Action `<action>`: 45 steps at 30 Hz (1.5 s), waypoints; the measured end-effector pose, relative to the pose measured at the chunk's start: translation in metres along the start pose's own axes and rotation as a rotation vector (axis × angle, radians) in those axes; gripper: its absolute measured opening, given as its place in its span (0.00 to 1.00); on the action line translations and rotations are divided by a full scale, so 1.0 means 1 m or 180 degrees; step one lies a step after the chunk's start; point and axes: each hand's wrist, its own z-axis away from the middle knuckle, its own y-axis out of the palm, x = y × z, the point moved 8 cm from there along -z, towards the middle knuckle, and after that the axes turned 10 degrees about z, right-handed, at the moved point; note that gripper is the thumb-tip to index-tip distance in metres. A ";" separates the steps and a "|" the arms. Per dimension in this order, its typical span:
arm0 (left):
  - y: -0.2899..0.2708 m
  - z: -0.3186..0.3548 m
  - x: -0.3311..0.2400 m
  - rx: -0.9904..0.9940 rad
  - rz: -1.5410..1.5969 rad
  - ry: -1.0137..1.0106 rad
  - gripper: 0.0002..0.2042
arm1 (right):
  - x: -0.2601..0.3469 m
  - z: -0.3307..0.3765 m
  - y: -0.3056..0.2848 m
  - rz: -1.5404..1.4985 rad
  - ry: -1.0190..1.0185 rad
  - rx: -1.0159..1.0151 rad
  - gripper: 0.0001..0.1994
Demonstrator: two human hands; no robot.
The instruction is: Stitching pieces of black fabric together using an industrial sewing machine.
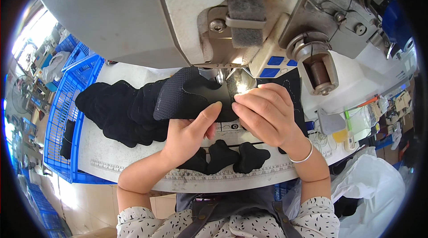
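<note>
Set back from the surface's [100, 151] front edge, a black fabric piece [178, 97] is pinched by the left hand [183, 139], whose fingers mostly disappear underneath. The right hand's [271, 120] fingers bunch together against it; I cannot tell whether they grip. Glare obscures the stitching area.

centre: left hand [189, 135] pinches black fabric [205, 92], right hand [269, 115] touches it | top: sewing machine [116, 15] | left side: blue basket [75, 149] | lower right: white plastic bag [372, 182]
</note>
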 end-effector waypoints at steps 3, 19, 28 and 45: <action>-0.007 -0.005 0.001 -0.0137 -0.0301 -0.0171 0.17 | -0.001 -0.002 0.001 0.0006 0.0059 -0.0040 0.13; -0.008 -0.036 -0.010 0.0155 0.0087 -0.0124 0.12 | -0.007 -0.003 0.011 0.0113 0.0287 -0.0038 0.14; -0.013 -0.036 0.000 -0.0093 0.0258 -0.0283 0.12 | -0.011 -0.001 0.013 0.0174 0.0458 0.0105 0.15; 0.006 -0.012 -0.029 -0.0287 -0.1606 0.1267 0.06 | -0.017 0.000 0.014 -0.0013 0.0584 0.0198 0.18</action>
